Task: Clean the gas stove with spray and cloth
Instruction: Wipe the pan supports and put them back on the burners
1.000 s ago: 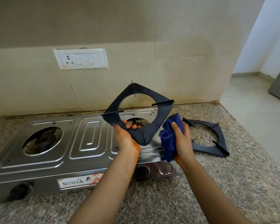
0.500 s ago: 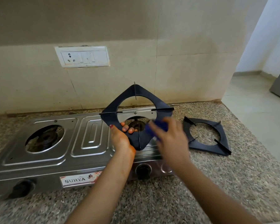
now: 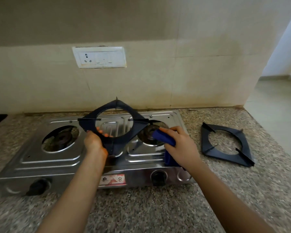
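A steel two-burner gas stove (image 3: 60,158) stands on the granite counter. My left hand (image 3: 93,142) grips the lower corner of a dark pan support (image 3: 138,127), held tilted above the middle of the stove. My right hand (image 3: 178,143) holds a folded blue cloth (image 3: 164,137) over the right burner (image 3: 149,132), just right of the raised support. The left burner (image 3: 60,138) is bare. No spray bottle is in view.
A second dark pan support (image 3: 208,148) lies flat on the counter (image 3: 158,207) right of the stove. A white switch and socket plate (image 3: 99,57) is on the tiled wall behind. The counter's right edge drops to the floor (image 3: 275,106).
My right hand with the cloth has come off the raised support and moved down to the right burner. The support in my left hand now sits more over the stove's middle.
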